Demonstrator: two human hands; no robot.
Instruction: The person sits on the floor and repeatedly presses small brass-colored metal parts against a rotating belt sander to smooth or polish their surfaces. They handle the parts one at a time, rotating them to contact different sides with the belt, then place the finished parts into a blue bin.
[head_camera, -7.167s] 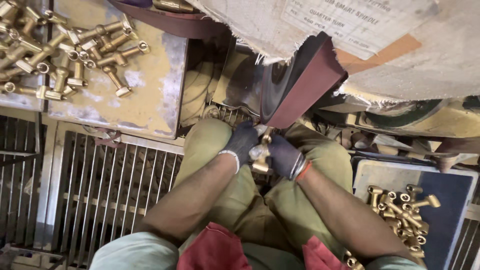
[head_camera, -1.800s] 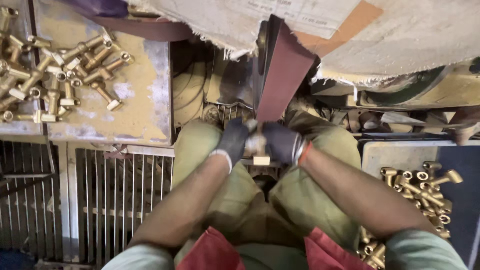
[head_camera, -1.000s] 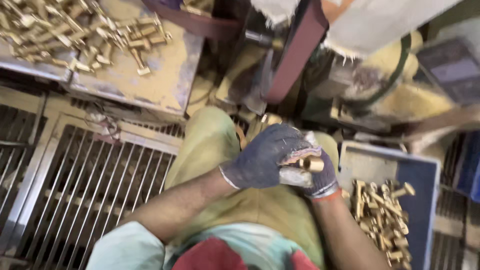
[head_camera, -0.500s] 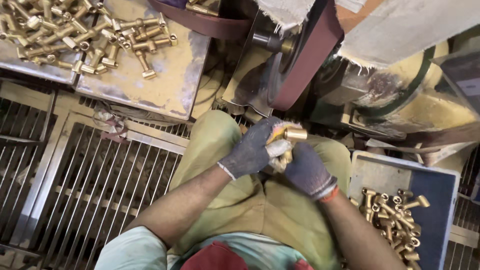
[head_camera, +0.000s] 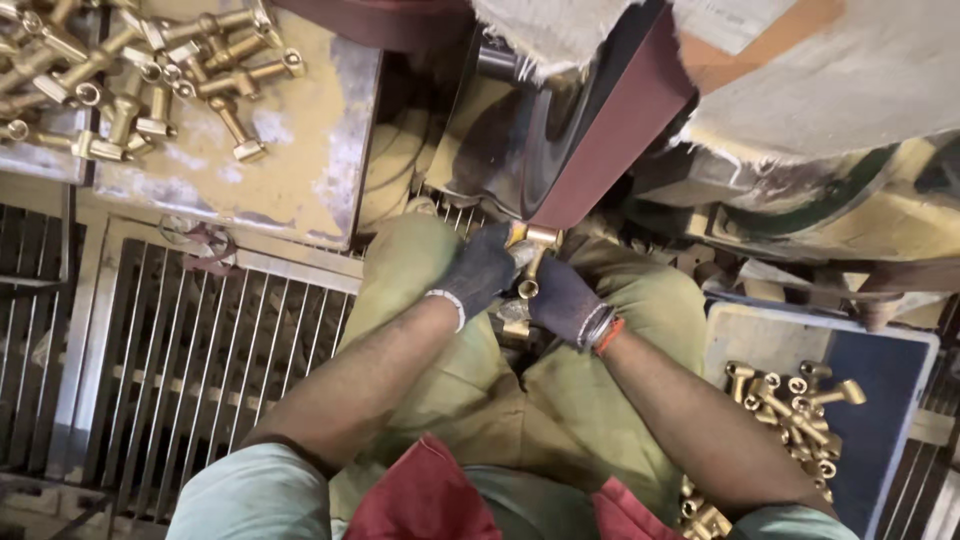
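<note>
While only the head view is available, it shows enough to record the grip. Both gloved hands are closed on one brass fitting (head_camera: 530, 262), a T-shaped piece held between them at the lower end of the dark red abrasive belt (head_camera: 610, 130). The left hand (head_camera: 480, 275) clasps it from the left, fingers curled around the body; the right hand (head_camera: 562, 302) supports it from below and to the right, an orange cuff showing at the wrist. The fitting's upper end sits at or just against the belt; actual contact cannot be confirmed.

Risk, as judged: the fingertips of both hands lie very near the belt edge, so a slip of the small fitting could bring a glove onto the abrasive. A snatch by the belt could also throw the piece down towards the lap or the floor grating (head_camera: 200, 360).

Elsewhere in the view, a heap of brass fittings (head_camera: 130, 70) lies on the yellowed bench (head_camera: 310, 150) at upper left, well apart from the hands. A second lot (head_camera: 795, 405) lies in the blue tray (head_camera: 880, 440) beside the right forearm.
</note>
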